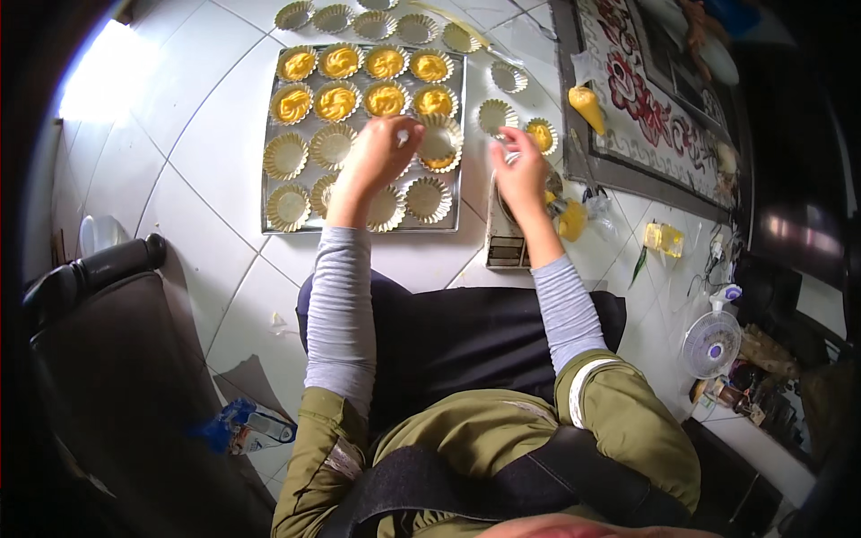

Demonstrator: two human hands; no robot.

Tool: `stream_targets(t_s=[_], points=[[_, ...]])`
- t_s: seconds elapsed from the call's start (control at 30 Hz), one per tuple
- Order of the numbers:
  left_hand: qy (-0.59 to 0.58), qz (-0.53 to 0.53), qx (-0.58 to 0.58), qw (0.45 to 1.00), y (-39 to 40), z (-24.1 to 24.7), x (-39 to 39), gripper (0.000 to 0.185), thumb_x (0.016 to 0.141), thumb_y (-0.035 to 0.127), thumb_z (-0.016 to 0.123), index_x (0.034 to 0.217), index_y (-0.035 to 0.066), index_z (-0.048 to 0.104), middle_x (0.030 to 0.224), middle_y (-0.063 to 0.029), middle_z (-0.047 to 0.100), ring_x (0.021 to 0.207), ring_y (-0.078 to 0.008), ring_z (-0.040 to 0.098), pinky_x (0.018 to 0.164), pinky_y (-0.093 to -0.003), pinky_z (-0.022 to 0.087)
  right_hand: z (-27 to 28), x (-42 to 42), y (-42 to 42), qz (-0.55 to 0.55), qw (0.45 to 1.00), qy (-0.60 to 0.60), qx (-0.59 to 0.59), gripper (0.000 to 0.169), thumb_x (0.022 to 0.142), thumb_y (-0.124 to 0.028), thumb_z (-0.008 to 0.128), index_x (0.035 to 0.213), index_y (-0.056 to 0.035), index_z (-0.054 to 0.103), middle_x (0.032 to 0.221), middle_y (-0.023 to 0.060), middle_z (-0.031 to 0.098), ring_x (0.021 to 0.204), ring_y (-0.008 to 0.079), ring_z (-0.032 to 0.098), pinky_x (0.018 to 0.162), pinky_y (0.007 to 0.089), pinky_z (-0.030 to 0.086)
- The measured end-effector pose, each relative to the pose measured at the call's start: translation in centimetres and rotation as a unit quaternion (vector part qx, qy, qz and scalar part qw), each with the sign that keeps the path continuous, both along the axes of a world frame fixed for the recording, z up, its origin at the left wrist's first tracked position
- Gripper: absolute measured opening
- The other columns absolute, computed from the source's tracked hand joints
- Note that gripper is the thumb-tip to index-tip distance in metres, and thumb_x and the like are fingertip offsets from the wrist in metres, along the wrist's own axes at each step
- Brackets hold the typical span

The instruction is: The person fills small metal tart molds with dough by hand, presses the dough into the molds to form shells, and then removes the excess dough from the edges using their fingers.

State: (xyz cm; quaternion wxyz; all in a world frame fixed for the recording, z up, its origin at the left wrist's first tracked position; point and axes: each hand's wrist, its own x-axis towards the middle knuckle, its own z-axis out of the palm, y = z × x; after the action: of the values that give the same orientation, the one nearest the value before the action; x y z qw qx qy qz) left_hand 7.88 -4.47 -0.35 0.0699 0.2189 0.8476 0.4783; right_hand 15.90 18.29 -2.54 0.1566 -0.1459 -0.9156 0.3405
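Note:
My left hand (380,158) is over the metal baking tray (363,229), its fingers pinching the rim of a fluted metal tart tin (438,138). Yellow filling shows at that tin's lower edge; whether it lies in this tin or one beneath is unclear. My right hand (523,171), slightly blurred, has its fingers apart beside an empty fluted tin (498,117) and a tin with yellow filling (541,136). Two rows of tins with swirled yellow filling (385,99) fill the tray's far half. Nearer rows hold tins (286,156) that look empty, some hidden by my left hand.
A kitchen scale (506,245) is below my right hand. More empty tins (375,25) stand on the tiled floor beyond the tray. A yellow-filled piping bag (587,109) lies at the patterned rug (629,165). Scissors, yellow-smeared plastic, a fan (713,344) and a black chair (114,363) are around.

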Motion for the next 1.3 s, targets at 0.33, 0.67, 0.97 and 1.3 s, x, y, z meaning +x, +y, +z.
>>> stream_targets(t_s=[0.33,0.67,0.97,1.3], points=[[-0.060,-0.084,-0.009,0.995,4.8,-0.9,1.3,0.028,0.089,0.025,0.059,0.105,0.004,0.067,0.093,-0.0166,0.067,0.074,-0.0269,0.065,0.069,-0.0376,0.050,-1.1,-2.7,12.8,0.016,0.978,-0.172,0.120,0.089,0.061,-0.037,0.081,0.134,-0.0079,0.041,0.123,0.0224,0.051,0.117,0.0378,0.047,0.100,0.0418,0.039],[-0.114,-0.063,0.033,0.991,7.6,-1.6,1.5,0.033,0.086,0.025,0.063,0.110,0.002,0.065,0.096,-0.0196,0.065,0.076,-0.0304,0.066,0.072,-0.0379,0.051,-1.9,-3.4,13.8,-0.048,0.981,-0.124,0.138,0.074,0.057,-0.036,0.080,0.121,-0.0117,0.053,0.115,0.0180,0.054,0.109,0.0345,0.052,0.095,0.0413,0.043],[0.013,-0.081,0.043,0.996,19.7,-5.7,-1.9,0.051,0.082,0.032,0.063,0.116,-0.006,0.058,0.108,-0.0270,0.060,0.099,-0.0400,0.060,0.088,-0.0423,0.047,0.9,2.5,17.0,-0.041,0.994,-0.010,0.098,0.073,0.062,-0.030,0.080,0.124,-0.0069,0.051,0.116,0.0169,0.055,0.108,0.0350,0.053,0.093,0.0424,0.044],[0.052,-0.116,0.052,0.991,13.4,-1.8,1.5,0.036,0.086,0.025,0.061,0.116,0.006,0.058,0.125,-0.0207,0.053,0.106,-0.0418,0.056,0.093,-0.0423,0.046,2.5,4.0,14.1,0.004,0.998,0.035,0.048,0.065,0.066,-0.022,0.080,0.121,-0.0034,0.053,0.111,0.0166,0.054,0.104,0.0333,0.054,0.090,0.0404,0.045]])
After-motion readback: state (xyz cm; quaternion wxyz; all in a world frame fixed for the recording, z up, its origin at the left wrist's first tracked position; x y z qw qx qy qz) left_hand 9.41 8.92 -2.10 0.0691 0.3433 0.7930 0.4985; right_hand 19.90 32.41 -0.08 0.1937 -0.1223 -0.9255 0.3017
